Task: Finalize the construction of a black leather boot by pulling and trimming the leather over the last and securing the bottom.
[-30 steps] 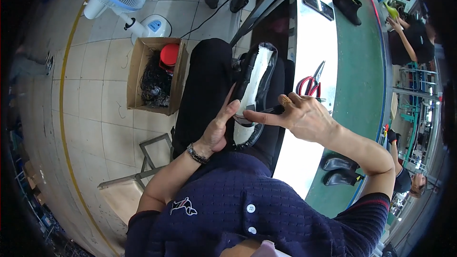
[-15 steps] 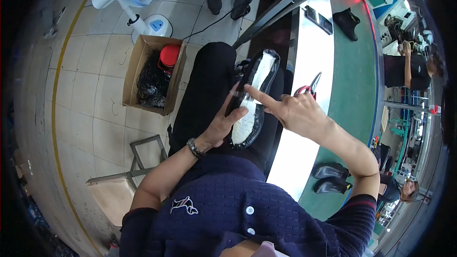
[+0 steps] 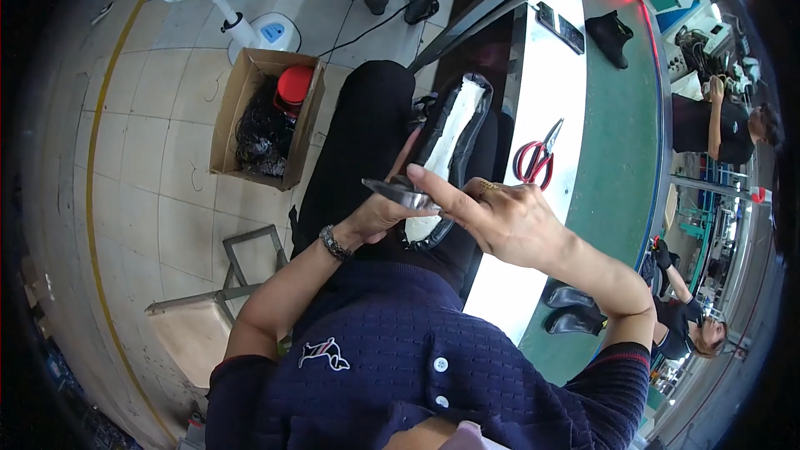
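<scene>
A black shoe [image 3: 455, 135] lies sole-up across my lap, its white underside bordered by a gathered black edge. My left hand [image 3: 377, 217] grips it from the left near its lower end, with some fingers hidden behind it. My right hand [image 3: 521, 221] is closed on a knife, index finger stretched toward the blade. The shiny metal blade [image 3: 395, 192] points left, over my left hand and the shoe's lower part; its handle is hidden in my palm. I cannot tell whether the blade touches the shoe.
Red-handled scissors [image 3: 534, 160] and a phone [image 3: 560, 28] lie on the white ledge at right. Black shoes [image 3: 575, 308] stand on the green conveyor [image 3: 617, 125]. At left are an open carton [image 3: 223, 133] with black scraps, a fan [image 3: 237, 25] and a stool [image 3: 196, 329]. Other people are beyond the conveyor.
My right hand has moved down and slightly left along the shoe, bringing the blade toward its lower part. The scissors, partly covered before, now show fully.
</scene>
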A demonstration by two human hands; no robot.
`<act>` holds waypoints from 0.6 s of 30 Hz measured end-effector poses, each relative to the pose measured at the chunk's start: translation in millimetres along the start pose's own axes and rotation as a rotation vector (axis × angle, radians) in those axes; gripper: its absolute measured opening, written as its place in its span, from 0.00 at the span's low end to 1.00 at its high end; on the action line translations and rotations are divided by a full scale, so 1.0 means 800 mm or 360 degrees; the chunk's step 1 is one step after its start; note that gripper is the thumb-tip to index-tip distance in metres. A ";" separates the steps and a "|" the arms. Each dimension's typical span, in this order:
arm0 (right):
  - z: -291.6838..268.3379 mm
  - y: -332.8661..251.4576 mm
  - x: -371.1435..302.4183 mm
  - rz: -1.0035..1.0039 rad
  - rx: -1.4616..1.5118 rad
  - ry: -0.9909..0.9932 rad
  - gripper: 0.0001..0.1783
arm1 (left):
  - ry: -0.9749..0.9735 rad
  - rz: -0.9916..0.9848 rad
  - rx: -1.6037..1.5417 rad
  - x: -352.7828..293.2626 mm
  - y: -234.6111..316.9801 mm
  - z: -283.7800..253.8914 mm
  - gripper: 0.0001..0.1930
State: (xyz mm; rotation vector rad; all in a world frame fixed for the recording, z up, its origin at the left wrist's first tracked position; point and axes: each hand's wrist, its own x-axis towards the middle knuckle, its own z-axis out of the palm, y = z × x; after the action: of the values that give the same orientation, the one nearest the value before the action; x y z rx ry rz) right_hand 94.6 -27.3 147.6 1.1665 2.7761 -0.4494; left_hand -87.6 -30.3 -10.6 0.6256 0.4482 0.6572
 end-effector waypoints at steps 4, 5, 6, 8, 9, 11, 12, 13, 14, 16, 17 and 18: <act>0.025 0.006 0.004 0.0217 -0.0252 -0.0354 0.47 | 0.0085 -0.0086 0.0207 0.002 0.002 0.006 0.56; 0.011 0.004 0.008 0.0174 -0.0359 -0.0390 0.46 | 0.0101 -0.0028 0.0170 0.000 0.007 0.011 0.55; 0.002 0.002 0.010 0.0131 -0.0467 -0.0426 0.45 | 0.0116 0.0029 0.0132 -0.002 0.009 0.014 0.54; -0.002 -0.001 0.008 0.0109 -0.0393 -0.0297 0.43 | 0.0045 0.0031 0.0042 -0.001 -0.006 0.002 0.53; -0.001 -0.006 0.004 0.0060 -0.0140 -0.0046 0.43 | -0.0034 0.0027 -0.0045 -0.001 -0.012 -0.004 0.53; 0.011 -0.006 -0.002 -0.0031 0.0167 0.0246 0.43 | -0.0069 -0.0033 -0.0085 -0.003 -0.007 -0.002 0.54; 0.019 -0.004 -0.003 -0.0031 0.0170 0.0243 0.43 | -0.0107 -0.0091 -0.0121 -0.004 -0.003 0.000 0.55; 0.025 -0.003 0.002 0.0086 -0.0014 -0.0091 0.44 | -0.0058 0.0003 0.0001 0.003 0.002 0.007 0.56; 0.027 -0.003 0.006 0.0203 -0.0200 -0.0424 0.44 | -0.0055 0.0004 0.0002 0.003 -0.001 0.005 0.56; 0.013 -0.007 0.005 0.0152 -0.0319 -0.0427 0.45 | 0.0014 0.0147 0.0146 0.001 -0.008 0.002 0.58; 0.007 -0.006 0.006 0.0168 -0.0345 -0.0314 0.44 | 0.0034 0.0054 0.0057 0.003 -0.003 0.000 0.58; 0.005 -0.005 0.006 0.0185 -0.0371 -0.0202 0.43 | 0.0041 0.0051 0.0054 0.003 -0.004 -0.005 0.58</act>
State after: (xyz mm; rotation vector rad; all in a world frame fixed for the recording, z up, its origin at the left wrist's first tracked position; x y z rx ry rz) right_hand 88.4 -28.1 143.7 1.1904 2.5536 -0.1757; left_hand -86.8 -28.6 -16.0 0.6580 0.4746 0.6897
